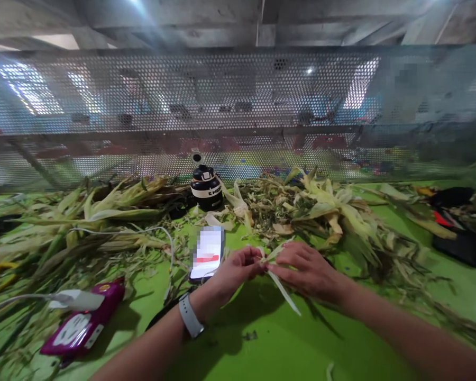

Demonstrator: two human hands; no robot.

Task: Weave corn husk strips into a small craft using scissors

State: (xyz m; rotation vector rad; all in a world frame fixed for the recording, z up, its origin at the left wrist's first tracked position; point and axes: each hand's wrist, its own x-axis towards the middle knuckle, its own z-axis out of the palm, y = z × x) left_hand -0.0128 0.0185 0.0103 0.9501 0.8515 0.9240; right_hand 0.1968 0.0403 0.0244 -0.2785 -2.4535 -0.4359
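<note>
My left hand (238,270) is closed, its thumb and fingers pinching pale strips of corn husk (286,296). Facing it, my right hand (307,269) grips the same strips with bent fingers. One strip hangs down between the hands over the green table, and another pokes up beside the right fingers. A pale band of a watch (190,316) circles my left wrist. Just left of the left hand a lit phone (208,253) stands tilted. Exactly how the strips cross between the fingertips is too small to make out.
Heaps of corn husks (341,209) line the back of the green table (238,354). A dark bottle (206,189) stands among them. Left lie a purple power strip (85,320) with a white plug and yellow-handled scissors (0,278). A black object (458,246) lies right. A perforated metal screen (230,90) rises behind.
</note>
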